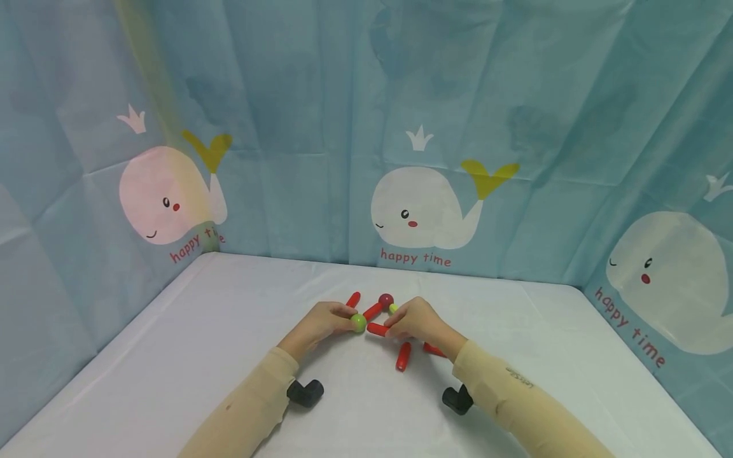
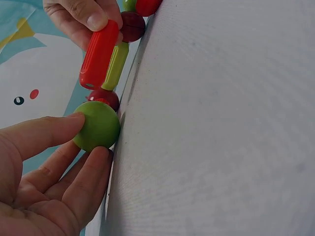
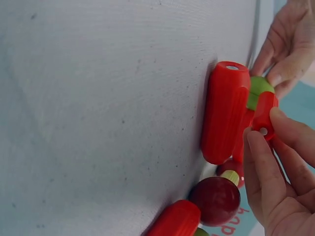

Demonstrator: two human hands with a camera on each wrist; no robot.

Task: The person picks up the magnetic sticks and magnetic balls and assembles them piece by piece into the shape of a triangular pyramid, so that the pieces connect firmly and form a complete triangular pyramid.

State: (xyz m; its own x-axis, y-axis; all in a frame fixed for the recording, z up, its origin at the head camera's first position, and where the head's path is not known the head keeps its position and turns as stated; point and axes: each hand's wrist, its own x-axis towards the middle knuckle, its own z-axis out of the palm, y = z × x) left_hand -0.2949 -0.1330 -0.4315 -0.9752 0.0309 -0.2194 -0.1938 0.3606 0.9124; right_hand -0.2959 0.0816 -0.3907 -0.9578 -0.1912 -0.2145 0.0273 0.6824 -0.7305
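Note:
In the head view my left hand pinches a green ball between thumb and fingers, low over the tabletop. My right hand grips a short red rod whose free end points at the ball; a small gap separates them. The right wrist view shows a hole in the near end of this held rod. Behind, another red rod runs from the green ball to a dark red ball. A yellow-green rod extends from that ball, partly hidden by my right hand.
One loose red rod lies in front of my right hand, and a second red piece sits under the wrist. Beyond my left hand a red rod shows. A second dark red ball appears in the right wrist view. A curtain hangs behind the white table.

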